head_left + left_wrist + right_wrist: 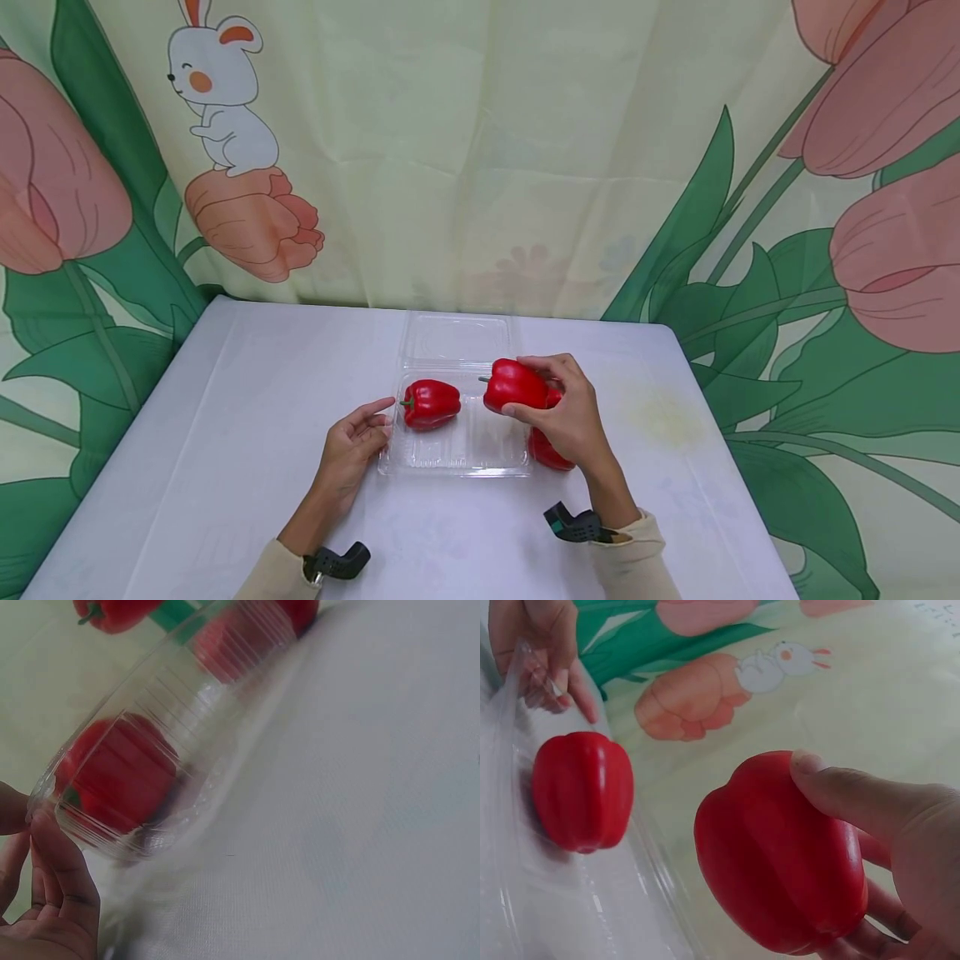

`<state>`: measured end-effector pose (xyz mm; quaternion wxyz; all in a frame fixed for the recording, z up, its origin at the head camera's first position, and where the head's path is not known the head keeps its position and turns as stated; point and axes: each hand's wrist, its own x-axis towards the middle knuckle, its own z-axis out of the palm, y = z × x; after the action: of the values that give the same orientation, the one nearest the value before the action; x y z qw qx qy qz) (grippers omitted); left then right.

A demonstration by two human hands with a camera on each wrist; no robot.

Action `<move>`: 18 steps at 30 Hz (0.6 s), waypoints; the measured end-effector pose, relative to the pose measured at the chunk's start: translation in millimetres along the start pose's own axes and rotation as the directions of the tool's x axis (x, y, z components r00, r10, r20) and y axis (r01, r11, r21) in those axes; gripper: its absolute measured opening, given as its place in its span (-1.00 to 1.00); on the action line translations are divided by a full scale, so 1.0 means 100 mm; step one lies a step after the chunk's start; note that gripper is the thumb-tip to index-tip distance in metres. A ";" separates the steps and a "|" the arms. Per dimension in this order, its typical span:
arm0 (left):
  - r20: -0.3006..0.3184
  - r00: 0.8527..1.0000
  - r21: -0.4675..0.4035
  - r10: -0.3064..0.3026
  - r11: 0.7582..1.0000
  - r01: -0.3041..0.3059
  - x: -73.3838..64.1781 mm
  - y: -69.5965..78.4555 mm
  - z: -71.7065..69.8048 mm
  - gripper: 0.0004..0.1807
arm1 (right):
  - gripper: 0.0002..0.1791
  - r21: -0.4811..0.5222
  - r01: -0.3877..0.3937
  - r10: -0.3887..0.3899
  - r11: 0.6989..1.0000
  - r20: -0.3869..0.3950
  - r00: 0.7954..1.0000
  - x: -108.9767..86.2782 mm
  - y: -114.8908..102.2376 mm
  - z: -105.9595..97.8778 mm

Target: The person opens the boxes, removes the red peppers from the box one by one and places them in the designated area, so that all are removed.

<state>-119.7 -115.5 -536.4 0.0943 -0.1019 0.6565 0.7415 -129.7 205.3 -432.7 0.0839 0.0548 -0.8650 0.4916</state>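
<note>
My right hand (562, 404) holds a red bell pepper (513, 385) between thumb and fingers, above the right part of a clear plastic clamshell box (480, 446). In the right wrist view the held pepper (776, 855) hangs apart from the box. A second red bell pepper (432, 405) lies on its side in the left part of the box, its green stem toward my left hand (352, 450). That hand pinches the box's left rim, as the left wrist view shows (56, 892). The box lid (459, 340) lies folded back, away from me.
More red peppers (549, 452) lie just right of the box, partly hidden by my right hand. A white cloth (225, 433) covers the table. Behind its far edge hangs a printed curtain (465, 167) with tulips and a rabbit.
</note>
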 end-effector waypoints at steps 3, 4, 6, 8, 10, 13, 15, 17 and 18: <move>-0.005 1.000 0.002 -0.006 1.000 0.006 0.00 0.00 0.00 -0.50 | -0.17 -0.007 0.004 -0.004 1.000 -0.008 1.000 0.01 0.00 -0.07; -0.006 1.000 0.002 -0.007 1.000 0.007 0.00 0.00 0.00 -0.50 | -0.16 -0.009 0.006 -0.006 1.000 -0.010 1.000 0.02 0.01 -0.09; -0.006 1.000 0.001 -0.009 1.000 0.009 0.00 0.00 0.00 -0.50 | -0.14 -0.014 0.006 -0.006 1.000 -0.016 1.000 0.02 0.01 -0.13; -0.006 1.000 -0.001 -0.009 1.000 0.009 -0.01 0.00 0.00 -0.50 | -0.13 -0.018 0.000 -0.001 1.000 -0.024 1.000 0.03 0.02 -0.18; -0.004 1.000 0.000 -0.009 1.000 0.009 -0.01 0.01 0.01 -0.50 | -0.13 -0.022 -0.003 0.002 1.000 -0.034 0.999 0.03 0.02 -0.22; -0.007 1.000 0.004 -0.011 1.000 0.011 -0.01 0.01 0.01 -0.50 | -0.15 -0.032 -0.004 0.002 0.999 -0.049 0.999 0.03 0.03 -0.28; -0.008 1.000 0.007 -0.012 1.000 0.012 -0.01 0.02 0.01 -0.51 | -0.16 -0.044 0.000 -0.002 0.999 -0.057 0.998 0.04 0.03 -0.31; -0.011 1.000 0.006 -0.013 1.000 0.014 -0.01 0.02 0.01 -0.51 | -0.17 -0.058 -0.002 -0.002 0.998 -0.065 0.998 0.05 0.04 -0.34; -0.011 1.000 0.006 -0.013 1.000 0.013 -0.01 0.02 0.01 -0.51 | -0.17 -0.066 -0.003 -0.001 0.998 -0.070 0.998 0.05 0.05 -0.36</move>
<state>-119.1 -114.3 -534.3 0.0960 -0.1100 0.6584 0.7384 -132.6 238.4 -417.6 0.1154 0.0344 -0.8773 0.4645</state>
